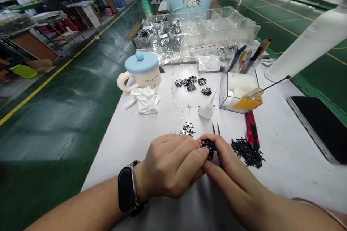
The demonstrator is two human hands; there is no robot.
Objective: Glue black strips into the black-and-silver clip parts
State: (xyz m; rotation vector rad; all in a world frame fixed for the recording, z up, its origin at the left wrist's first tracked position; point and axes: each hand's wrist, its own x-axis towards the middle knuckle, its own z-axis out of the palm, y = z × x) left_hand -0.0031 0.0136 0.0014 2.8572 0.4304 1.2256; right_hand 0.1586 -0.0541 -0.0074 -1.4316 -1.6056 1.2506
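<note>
Both hands meet over the white table, around a small clump of black parts (208,148). My left hand (173,162), with a dark watch on its wrist, has its fingers curled and pressed against the clump. Thumb and fingers of my right hand (230,169) close on the clump from the other side. Two thin dark tips (216,129), like those of tweezers, show just beyond my right fingers. A pile of small silvery parts (187,129) lies beyond my left hand. To the right of my right hand is a heap of black curved pieces (248,151).
Black clusters (191,87), a white nozzle bottle (206,111), a lidded mug (148,75), tissue (146,100), a clear pen box (240,94), a red cutter (252,130) and a phone (320,126) surround the hands. Clear trays (217,32) stand behind; a person (173,1) sits beyond.
</note>
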